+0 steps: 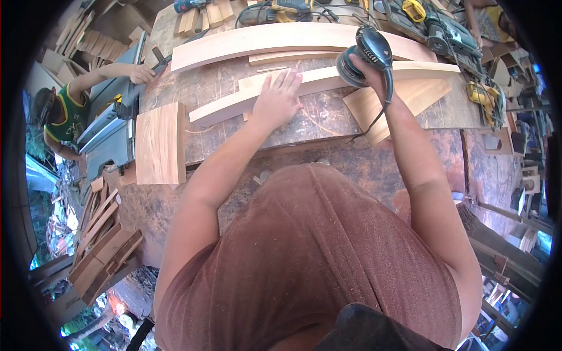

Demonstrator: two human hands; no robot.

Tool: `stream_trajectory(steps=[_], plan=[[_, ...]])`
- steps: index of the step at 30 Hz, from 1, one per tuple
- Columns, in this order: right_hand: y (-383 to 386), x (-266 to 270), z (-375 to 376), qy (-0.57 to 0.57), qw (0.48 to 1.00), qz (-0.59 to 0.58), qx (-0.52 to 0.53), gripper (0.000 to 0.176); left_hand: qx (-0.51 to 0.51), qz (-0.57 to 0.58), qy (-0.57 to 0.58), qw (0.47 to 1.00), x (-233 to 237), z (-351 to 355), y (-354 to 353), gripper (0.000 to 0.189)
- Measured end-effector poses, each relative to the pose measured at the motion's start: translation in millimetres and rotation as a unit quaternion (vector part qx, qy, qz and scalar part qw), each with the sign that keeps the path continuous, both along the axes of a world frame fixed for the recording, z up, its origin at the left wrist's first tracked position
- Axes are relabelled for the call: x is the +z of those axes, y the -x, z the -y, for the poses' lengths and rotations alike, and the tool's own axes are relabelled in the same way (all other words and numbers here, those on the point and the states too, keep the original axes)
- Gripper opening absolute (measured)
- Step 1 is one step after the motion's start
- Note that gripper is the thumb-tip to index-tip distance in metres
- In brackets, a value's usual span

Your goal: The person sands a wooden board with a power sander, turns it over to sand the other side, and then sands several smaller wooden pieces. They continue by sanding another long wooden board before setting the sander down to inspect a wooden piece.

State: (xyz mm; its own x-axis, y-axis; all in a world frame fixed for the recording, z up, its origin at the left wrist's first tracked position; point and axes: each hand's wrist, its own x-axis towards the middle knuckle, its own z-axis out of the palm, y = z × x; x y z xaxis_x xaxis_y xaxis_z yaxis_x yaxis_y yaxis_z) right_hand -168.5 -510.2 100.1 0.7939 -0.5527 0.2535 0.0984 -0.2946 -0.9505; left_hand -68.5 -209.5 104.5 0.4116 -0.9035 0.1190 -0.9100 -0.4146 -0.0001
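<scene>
A curved wooden piece (222, 109) lies across the workbench in front of me. My left hand (277, 99) rests on it with the fingers stretched out flat. In my right hand (370, 75) is a dark random orbital sander (373, 47), gripped around its body. Its round pad (349, 67) overlaps the curved piece right of the middle, and a black cord hangs from it past my wrist. Under the right end of the curved piece lies a broad pale board (418, 100). Behind it stretches a longer, wider curved plank (246, 42).
A flat wooden block (160, 143) sits at the bench's left edge. Beyond it a person (67, 117) works at a grey table saw (111, 143). Power tools, including a yellow one (414, 10), and cords crowd the far side. Wood offcuts (105, 257) are piled lower left.
</scene>
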Motion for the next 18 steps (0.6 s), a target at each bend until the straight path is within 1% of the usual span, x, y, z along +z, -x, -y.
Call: stream_trajectory(steps=[2,3,6,7,8,9,11,12,14,15,16,17,18], plan=[[-0.9,-8.3,10.9,0.009,1.0,0.007,0.0,0.036,0.009,0.008,-0.006,1.0,-0.3,-11.4,-2.4,0.079],[-0.3,-5.3,9.8,-0.007,1.0,0.0,0.007,0.037,0.008,0.007,-0.006,1.0,0.7,-16.0,-3.8,0.079],[1.7,1.4,-0.3,-0.01,1.0,-0.014,-0.003,0.038,0.032,0.006,-0.037,0.999,4.4,-27.4,-6.9,0.078],[-1.6,-0.4,-5.3,0.016,1.0,-0.017,-0.017,0.04,0.04,-0.001,-0.028,0.999,4.5,-32.0,-7.4,0.079],[-1.2,0.6,-9.0,0.019,1.0,-0.004,0.013,0.042,0.049,-0.008,-0.019,0.999,4.1,-36.3,-8.6,0.079],[0.0,8.1,-20.3,0.023,1.0,0.004,0.02,0.043,0.048,-0.008,-0.018,0.999,3.0,-40.4,-10.7,0.079],[-5.6,8.8,-35.9,0.02,0.999,0.015,0.045,0.046,0.055,-0.056,0.035,0.996,-0.7,-48.1,-14.7,0.081],[-6.9,14.1,-48.3,-0.015,0.998,0.006,0.055,0.048,0.054,-0.057,0.035,0.996,-4.2,-50.7,-17.7,0.081],[-11.4,22.1,-67.7,-0.016,0.997,-0.01,0.07,0.05,0.046,-0.102,0.079,0.991,-10.0,-53.7,-24.1,0.088],[-16.0,24.2,-76.7,-0.002,0.997,-0.011,0.082,0.05,0.046,-0.102,0.079,0.991,-6.3,-53.5,-24.2,0.088],[-23.7,24.4,-86.7,0.021,0.996,-0.009,0.082,0.05,0.053,-0.151,0.121,0.98,-1.9,-52.1,-24.7,0.094],[-25.5,26.1,-95.9,0.002,0.995,-0.01,0.095,0.051,0.06,-0.2,0.162,0.964,1.3,-50.7,-25.3,0.099],[-25.3,35.7,-109.3,-0.018,0.994,-0.011,0.108,0.052,0.061,-0.199,0.162,0.965,1.1,-48.6,-25.5,0.099]])
